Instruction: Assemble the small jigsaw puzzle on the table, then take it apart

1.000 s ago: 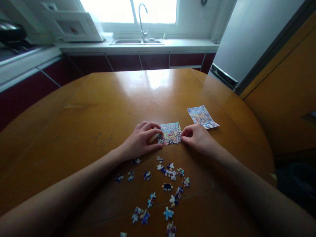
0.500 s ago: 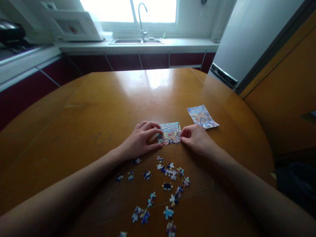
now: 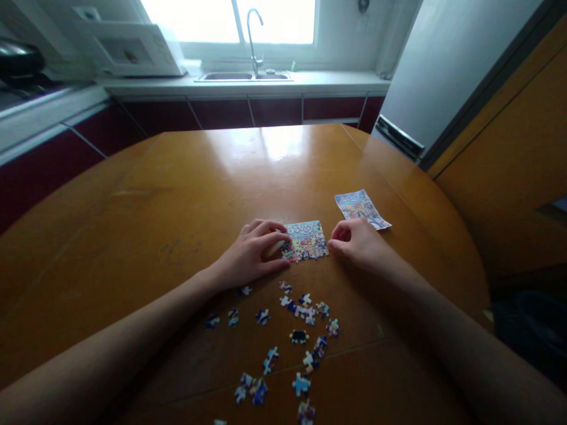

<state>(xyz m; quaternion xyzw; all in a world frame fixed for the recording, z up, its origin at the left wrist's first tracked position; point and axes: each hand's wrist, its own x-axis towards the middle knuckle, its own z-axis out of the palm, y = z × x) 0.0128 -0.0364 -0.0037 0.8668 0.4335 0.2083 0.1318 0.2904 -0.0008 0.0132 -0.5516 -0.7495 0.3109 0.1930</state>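
A partly assembled jigsaw puzzle [image 3: 305,241] lies flat on the table, its lower edge uneven with knobs. My left hand [image 3: 257,245] rests at its left side, fingers and thumb spread apart, with the fingertips touching that edge. Just off the puzzle's right edge is my right hand [image 3: 357,242], its thumb and forefinger closed together. Whether a piece sits between those fingertips cannot be made out. Several loose jigsaw pieces [image 3: 306,314] lie nearer to me, among them a light blue piece [image 3: 301,384] and a dark piece [image 3: 299,336].
A creased picture sheet [image 3: 361,206] lies beyond my right hand, partly covered by it. The wooden table [image 3: 177,177] has a rounded edge. Behind it are a counter with a sink [image 3: 228,76] and a tap; a fridge [image 3: 452,65] stands at the right.
My right hand has drawn slightly to the right, away from the puzzle's edge, and more of the lower right corner shows. My left hand stays at the left side.
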